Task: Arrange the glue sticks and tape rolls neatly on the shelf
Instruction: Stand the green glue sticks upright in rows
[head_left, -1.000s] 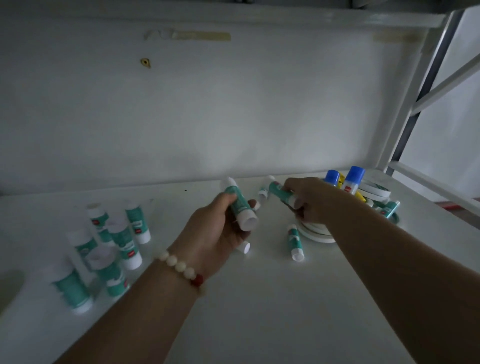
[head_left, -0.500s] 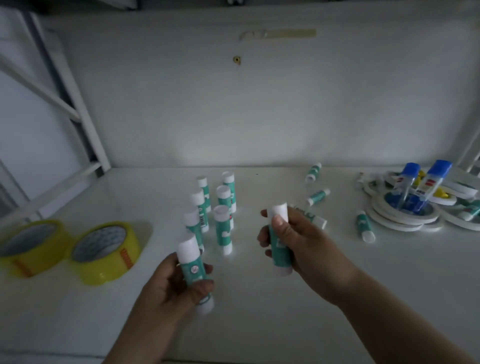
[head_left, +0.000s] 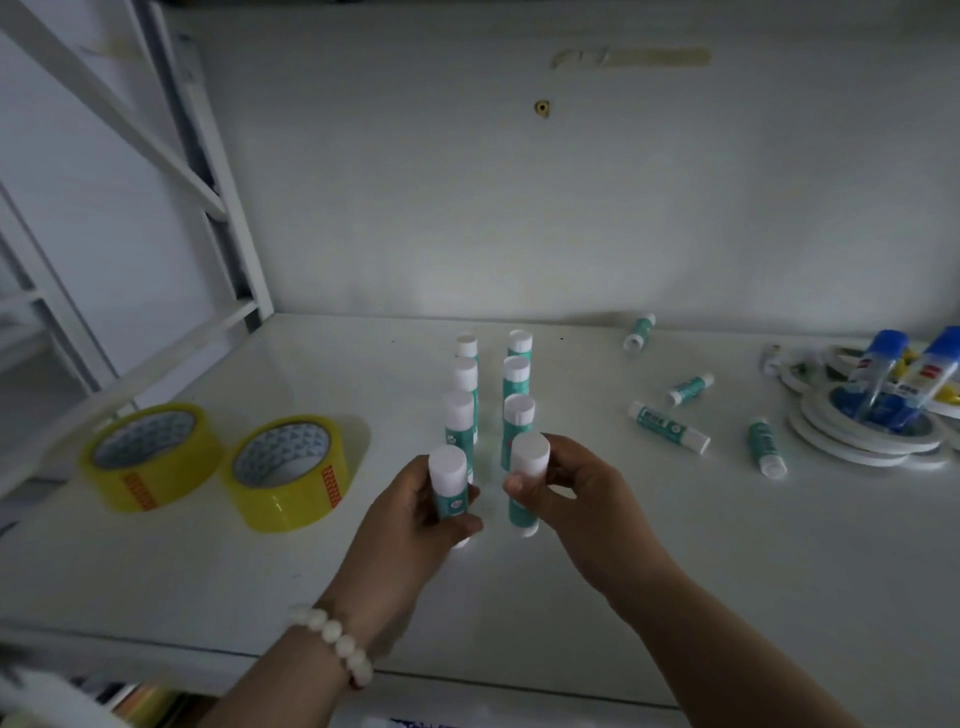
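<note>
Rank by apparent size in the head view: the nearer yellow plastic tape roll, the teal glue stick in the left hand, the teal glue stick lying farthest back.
Nearer yellow plastic tape roll
Teal glue stick in the left hand
Teal glue stick lying farthest back; farther off, so maybe truly equal.

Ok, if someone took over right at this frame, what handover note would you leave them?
Hands: the left hand grips one upright glue stick; the right hand grips a second glue stick. Both are at the front of the standing glue sticks.
Done: six sticks stand in two rows of three; two yellow tape rolls sit side by side on the left of the shelf.
Left: set down the two held sticks, stand up the four loose glue sticks lying to the right, and tidy the white tape rolls with blue-capped bottles standing in them.
</note>
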